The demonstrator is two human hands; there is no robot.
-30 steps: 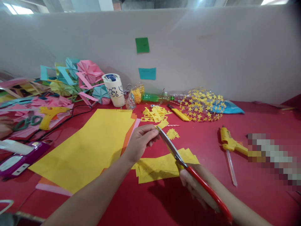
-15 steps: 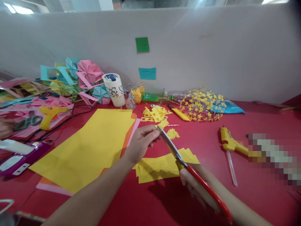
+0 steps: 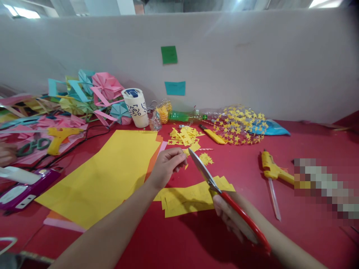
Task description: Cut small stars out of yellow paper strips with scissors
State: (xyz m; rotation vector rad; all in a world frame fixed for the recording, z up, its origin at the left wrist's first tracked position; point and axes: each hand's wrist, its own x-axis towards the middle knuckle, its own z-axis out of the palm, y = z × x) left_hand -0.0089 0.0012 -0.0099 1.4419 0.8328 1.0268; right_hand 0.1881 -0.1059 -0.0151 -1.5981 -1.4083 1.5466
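Observation:
My left hand is closed in a pinch on a small piece of yellow paper, which pokes out beneath the fingertips. Wrapped round the red handles of a pair of scissors is my right hand. The scissor blades look closed, and their tip points up and left, just to the right of the paper piece without touching it. Below the blades lie stacked yellow paper strips. Cut yellow paper stars form a little pile beyond the blades, with yellow paper scraps farther back.
Large yellow sheets lie left. Behind stand a white tumbler, a green bottle and a yellow cutter. A yellow glue gun rests right, another glue gun left. Another person's hand shows at far left.
The scissor tip has come away from the paper at my left fingertips. My left hand has shifted slightly left, and the small paper piece now hangs below its fingers.

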